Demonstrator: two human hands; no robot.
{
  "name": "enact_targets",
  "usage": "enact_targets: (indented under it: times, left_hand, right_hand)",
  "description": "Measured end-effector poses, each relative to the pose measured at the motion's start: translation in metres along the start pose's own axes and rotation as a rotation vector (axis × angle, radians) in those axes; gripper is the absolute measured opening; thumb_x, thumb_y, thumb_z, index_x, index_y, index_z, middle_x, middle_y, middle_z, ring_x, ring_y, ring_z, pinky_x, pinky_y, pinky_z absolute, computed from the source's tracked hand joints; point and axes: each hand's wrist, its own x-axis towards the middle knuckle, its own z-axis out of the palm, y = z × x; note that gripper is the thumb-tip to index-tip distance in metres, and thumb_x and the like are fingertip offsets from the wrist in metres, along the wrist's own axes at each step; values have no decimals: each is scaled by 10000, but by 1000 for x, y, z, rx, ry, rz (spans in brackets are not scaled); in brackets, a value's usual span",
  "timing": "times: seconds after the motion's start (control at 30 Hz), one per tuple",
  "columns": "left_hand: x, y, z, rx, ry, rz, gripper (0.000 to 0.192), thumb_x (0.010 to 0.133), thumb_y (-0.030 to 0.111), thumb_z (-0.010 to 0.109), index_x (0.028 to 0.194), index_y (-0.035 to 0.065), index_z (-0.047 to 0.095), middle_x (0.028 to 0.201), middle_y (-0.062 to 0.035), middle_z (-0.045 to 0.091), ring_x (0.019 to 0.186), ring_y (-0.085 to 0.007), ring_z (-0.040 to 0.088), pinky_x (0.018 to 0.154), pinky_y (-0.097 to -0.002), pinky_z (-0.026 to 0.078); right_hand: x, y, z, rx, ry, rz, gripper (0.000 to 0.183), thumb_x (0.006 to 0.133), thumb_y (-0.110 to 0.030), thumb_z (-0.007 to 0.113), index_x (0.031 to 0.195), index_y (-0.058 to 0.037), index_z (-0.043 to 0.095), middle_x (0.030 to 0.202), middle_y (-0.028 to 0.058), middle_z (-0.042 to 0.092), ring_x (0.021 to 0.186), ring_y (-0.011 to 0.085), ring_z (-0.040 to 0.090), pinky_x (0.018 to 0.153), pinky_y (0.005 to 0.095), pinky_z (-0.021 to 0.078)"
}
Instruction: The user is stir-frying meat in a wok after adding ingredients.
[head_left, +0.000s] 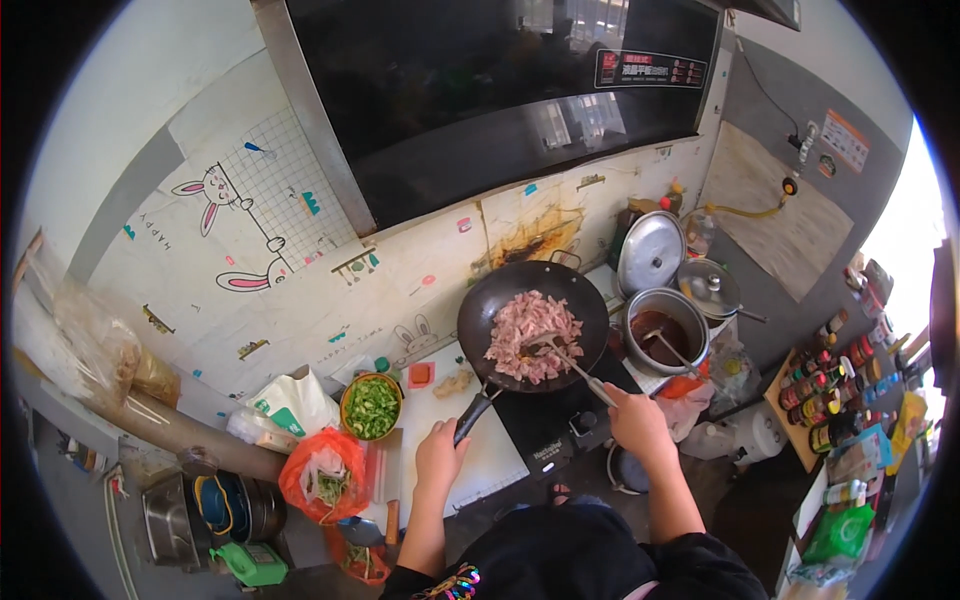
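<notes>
My left hand (439, 457) is closed around the black handle (474, 417) of a dark wok (476, 307). The wok sits over a black cooktop (555, 431) against the wall. Sliced pale-pink meat (532, 334), apparently raw for the most part, is heaped in the wok's middle. In my right hand (641, 424) is the handle of a metal spatula (581, 367), whose blade is partly buried in the meat. A bowl of chopped green vegetables (371, 406) stands left of the wok, with ginger-like pieces (454, 384) on the white counter (457, 442) between them.
Right of the wok is a pot of dark reddish-brown liquid (664, 337) with a ladle in it. A metal lid (652, 251) leans behind it. A cleaver (391, 480) lies beside a red plastic bag (326, 476) on the left. Several seasoning bottles (825, 397) crowd a shelf at far right.
</notes>
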Motion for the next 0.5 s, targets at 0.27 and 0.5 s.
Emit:
enact_targets:
  times: [0.27, 0.5]
  left_hand:
    - [2, 5, 8, 31, -3, -7, 343, 766, 201, 673, 1044, 31, 566, 893, -164, 589, 791, -361, 593, 672, -423, 480]
    - [1, 0, 16, 53, -7, -37, 363, 769, 227, 675, 1062, 44, 564, 838, -155, 606, 757, -355, 601, 655, -430, 480]
  right_hand:
    - [19, 21, 66, 116, 98, -68, 470, 791, -129, 578, 1257, -145, 524, 784, 243, 620, 748, 399, 610, 690, 476, 492]
    - [-2, 9, -6, -49, -54, -47, 438, 794, -142, 561, 1232, -155, 553, 768, 207, 637, 727, 373, 623, 679, 458, 504]
